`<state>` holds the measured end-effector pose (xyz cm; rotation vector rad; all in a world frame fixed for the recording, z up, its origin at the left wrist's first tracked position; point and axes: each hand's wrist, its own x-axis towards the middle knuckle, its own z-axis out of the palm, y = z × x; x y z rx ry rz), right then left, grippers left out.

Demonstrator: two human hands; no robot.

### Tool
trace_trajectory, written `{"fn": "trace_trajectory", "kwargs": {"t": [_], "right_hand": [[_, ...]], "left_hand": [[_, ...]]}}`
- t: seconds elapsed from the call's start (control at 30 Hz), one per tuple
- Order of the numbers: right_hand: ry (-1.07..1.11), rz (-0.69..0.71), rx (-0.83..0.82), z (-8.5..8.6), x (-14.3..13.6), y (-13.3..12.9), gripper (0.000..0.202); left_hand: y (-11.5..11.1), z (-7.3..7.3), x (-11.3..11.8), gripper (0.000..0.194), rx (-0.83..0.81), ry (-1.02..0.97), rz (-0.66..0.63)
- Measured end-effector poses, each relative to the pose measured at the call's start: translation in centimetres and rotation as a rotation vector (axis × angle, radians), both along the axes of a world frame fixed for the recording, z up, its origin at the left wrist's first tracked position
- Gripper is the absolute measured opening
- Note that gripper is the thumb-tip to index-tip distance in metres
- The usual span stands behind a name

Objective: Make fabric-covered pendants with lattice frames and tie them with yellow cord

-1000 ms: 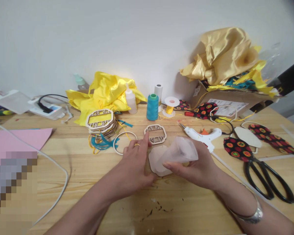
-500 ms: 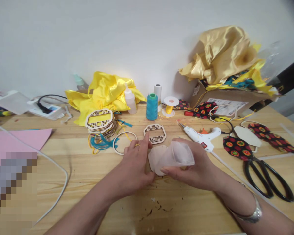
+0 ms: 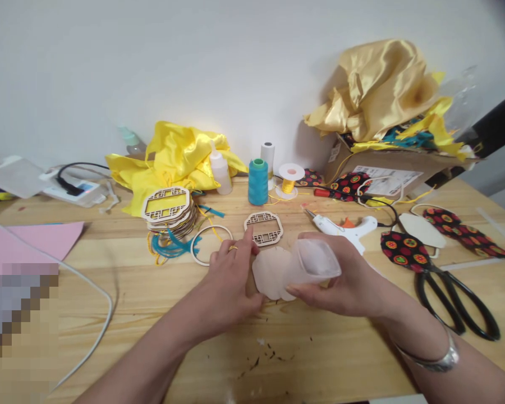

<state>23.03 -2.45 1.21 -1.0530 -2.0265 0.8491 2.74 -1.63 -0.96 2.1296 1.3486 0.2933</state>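
Observation:
My right hand (image 3: 340, 280) is wrapped round a translucent white plastic container (image 3: 313, 261), tilted over a pale scalloped flat piece (image 3: 271, 272) on the table. At that piece's left edge rests my left hand (image 3: 233, 278), its index finger reaching the rim of a wooden lattice frame (image 3: 263, 229) and its thumb apart, with nothing held. A thin pale ring (image 3: 198, 261) lies just beyond my left fingers. More lattice frames are stacked (image 3: 167, 207) to the left, above teal and yellow cords (image 3: 172, 245).
Behind stand a teal thread cone (image 3: 258, 182), a squeeze bottle (image 3: 221, 171) and a yellow spool (image 3: 287, 186). To the right are a glue gun (image 3: 340, 227), black-handled scissors (image 3: 469, 306) and a cardboard box (image 3: 379, 171) of cloth. A white cable (image 3: 105, 286) crosses the left side.
The container in my right hand has shifted slightly right, uncovering more of the pale scalloped piece. My left hand keeps nearly the same place. The whole view has moved a little.

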Motion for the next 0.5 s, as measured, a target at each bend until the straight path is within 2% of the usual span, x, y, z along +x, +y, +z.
{"fn": "trace_trajectory", "kwargs": {"t": [0.33, 0.5], "right_hand": [[-0.001, -0.017, 0.041, -0.1, 0.94, 0.36, 0.018], [0.021, 0.03, 0.05, -0.11, 0.66, 0.25, 0.019]], "left_hand": [[-0.12, -0.41, -0.23, 0.094, 0.012, -0.012, -0.014], [-0.01, -0.58, -0.25, 0.095, 0.019, 0.015, -0.022]]}}
